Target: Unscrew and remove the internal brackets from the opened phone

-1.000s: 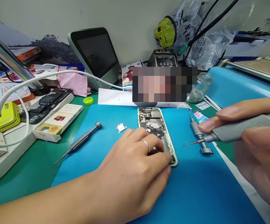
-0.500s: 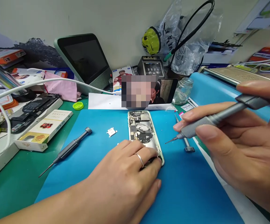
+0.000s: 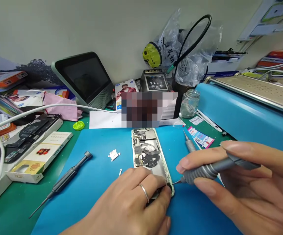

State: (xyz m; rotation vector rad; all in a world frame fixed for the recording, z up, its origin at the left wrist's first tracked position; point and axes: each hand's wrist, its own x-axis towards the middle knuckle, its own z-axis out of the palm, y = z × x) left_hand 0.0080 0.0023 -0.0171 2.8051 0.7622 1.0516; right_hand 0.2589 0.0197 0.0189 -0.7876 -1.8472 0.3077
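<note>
Our left hand covers the lower end of the opened smartphone; we cannot tell whether its bent fingers pinch anything. Our right hand grasps a precision screwdriver, tip at the smartphone's right edge. Pixelation hides most of a propped-up screen. We read "VE" on a crinkled plastic bag. The smartphone lies on a blue mat over a green tabletop.
</note>
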